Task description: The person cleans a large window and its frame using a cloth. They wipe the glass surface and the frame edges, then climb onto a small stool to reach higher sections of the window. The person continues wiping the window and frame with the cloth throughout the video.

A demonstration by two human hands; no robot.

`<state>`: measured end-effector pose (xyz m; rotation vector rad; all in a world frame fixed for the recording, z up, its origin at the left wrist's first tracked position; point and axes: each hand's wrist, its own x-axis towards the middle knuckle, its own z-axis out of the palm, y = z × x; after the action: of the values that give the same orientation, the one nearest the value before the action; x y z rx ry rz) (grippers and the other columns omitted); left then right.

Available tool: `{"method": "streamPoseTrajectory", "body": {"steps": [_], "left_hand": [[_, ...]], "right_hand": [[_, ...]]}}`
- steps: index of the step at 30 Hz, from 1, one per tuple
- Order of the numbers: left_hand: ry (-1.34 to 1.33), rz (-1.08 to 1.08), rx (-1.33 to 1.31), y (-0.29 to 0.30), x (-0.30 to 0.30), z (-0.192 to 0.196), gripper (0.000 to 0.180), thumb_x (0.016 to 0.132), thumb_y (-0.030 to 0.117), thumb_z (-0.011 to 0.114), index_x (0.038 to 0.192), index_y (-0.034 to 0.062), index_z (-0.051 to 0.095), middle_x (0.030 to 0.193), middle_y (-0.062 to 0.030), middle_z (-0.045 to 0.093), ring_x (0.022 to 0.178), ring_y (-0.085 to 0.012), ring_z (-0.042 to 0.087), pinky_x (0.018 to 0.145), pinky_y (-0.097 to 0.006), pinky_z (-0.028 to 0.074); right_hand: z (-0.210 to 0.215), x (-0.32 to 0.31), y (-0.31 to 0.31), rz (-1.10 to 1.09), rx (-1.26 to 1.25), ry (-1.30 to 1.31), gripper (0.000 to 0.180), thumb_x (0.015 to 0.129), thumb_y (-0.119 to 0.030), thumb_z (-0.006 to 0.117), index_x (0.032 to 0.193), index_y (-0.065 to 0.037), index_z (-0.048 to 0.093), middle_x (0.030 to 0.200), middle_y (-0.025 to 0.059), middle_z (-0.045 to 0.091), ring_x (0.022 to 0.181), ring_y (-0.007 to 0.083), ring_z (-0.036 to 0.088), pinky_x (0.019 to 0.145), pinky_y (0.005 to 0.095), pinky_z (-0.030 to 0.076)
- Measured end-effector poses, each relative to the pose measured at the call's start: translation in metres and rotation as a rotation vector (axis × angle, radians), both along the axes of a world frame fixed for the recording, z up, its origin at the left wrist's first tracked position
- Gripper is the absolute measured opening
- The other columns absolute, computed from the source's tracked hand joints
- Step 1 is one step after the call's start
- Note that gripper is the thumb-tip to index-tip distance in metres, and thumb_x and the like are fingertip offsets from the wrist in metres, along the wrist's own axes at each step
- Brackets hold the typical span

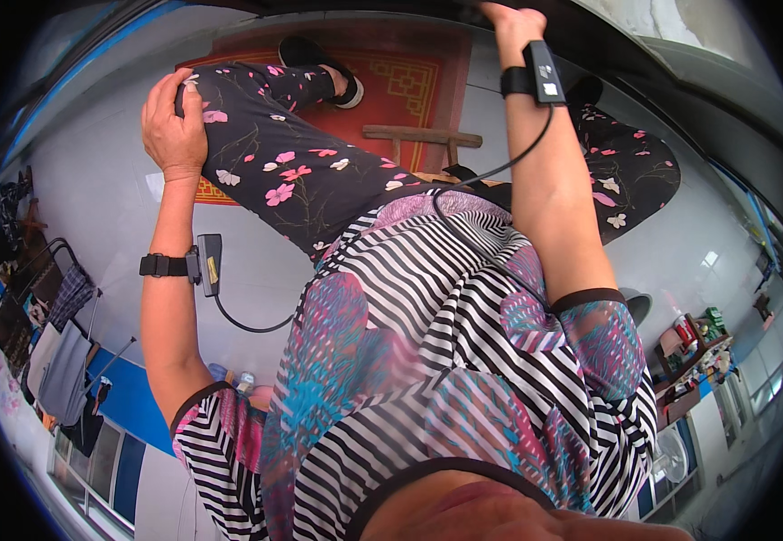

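My left hand (175, 126) rests over my left knee, its fingers spread across the dark flowered trousers (274, 162). It holds nothing that I can see. At the top edge is my right hand (516, 25), my arm stretched forward. Its fingers run into a dark band (409, 7) there, and what they touch is hidden. Each wrist wears a black strap with a small box; the left box (210, 265) and the right box (546, 72) both trail a black cable.
Between my legs lies a red mat (382, 81) with a yellow pattern. A wooden piece like a small stool or bench (423, 137) stands there. Folding chairs with cloths (58, 361) stand at the left, and a loaded shelf (689, 356) at the right.
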<state>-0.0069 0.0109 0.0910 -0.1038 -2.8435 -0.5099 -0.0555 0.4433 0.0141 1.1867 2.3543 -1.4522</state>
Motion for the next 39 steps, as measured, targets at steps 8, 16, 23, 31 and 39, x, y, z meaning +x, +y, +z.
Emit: {"method": "streamPoseTrajectory", "body": {"steps": [8,16,23,31,39], "left_hand": [[-0.003,0.016,0.069,0.008,0.002,-0.001,0.025,0.091,0.027,0.058,0.108,0.016,0.072,0.114,-0.0041,0.068,0.106,-0.0267,0.061,0.093,-0.037,0.047],[-0.003,-0.006,0.047,0.012,-0.009,-0.006,0.025,0.09,0.027,0.058,0.107,0.0154,0.072,0.114,-0.005,0.068,0.107,-0.0274,0.061,0.093,-0.037,0.047],[0.005,0.001,0.035,0.015,-0.003,-0.001,0.026,0.09,0.026,0.058,0.108,0.0127,0.072,0.114,-0.0065,0.068,0.106,-0.029,0.061,0.093,-0.038,0.047],[-0.001,-0.008,0.007,0.013,-0.008,0.007,0.025,0.09,0.023,0.057,0.107,0.01,0.07,0.113,-0.0079,0.067,0.104,-0.0301,0.061,0.093,-0.039,0.047],[-0.025,-0.002,0.023,-0.001,-0.001,0.007,0.024,0.09,0.021,0.057,0.109,0.011,0.069,0.114,-0.0073,0.066,0.106,-0.0289,0.06,0.092,-0.038,0.047]], "right_hand": [[0.004,-0.023,-0.089,0.173,-0.203,0.003,0.054,0.079,-0.025,0.063,0.123,0.004,0.05,0.111,0.0194,0.058,0.103,0.0327,0.054,0.093,0.0471,0.041],[-0.017,-0.035,-0.121,-0.111,-0.76,0.061,0.053,0.084,-0.028,0.053,0.129,0.0,0.049,0.123,0.0181,0.053,0.115,0.0338,0.048,0.1,0.0506,0.034],[-0.058,-0.053,-0.06,-0.602,-1.275,0.181,0.053,0.089,-0.03,0.045,0.134,-0.003,0.048,0.133,0.0171,0.048,0.125,0.0348,0.042,0.106,0.0537,0.028],[-0.091,-0.034,0.131,-0.948,-1.326,0.501,0.054,0.094,-0.033,0.035,0.14,-0.007,0.048,0.145,0.0158,0.043,0.136,0.0359,0.036,0.112,0.0572,0.022],[-0.079,0.009,0.26,-1.033,-1.045,0.718,0.055,0.098,-0.034,0.031,0.144,-0.01,0.047,0.154,0.0155,0.039,0.145,0.0372,0.03,0.118,0.061,0.015]]}}
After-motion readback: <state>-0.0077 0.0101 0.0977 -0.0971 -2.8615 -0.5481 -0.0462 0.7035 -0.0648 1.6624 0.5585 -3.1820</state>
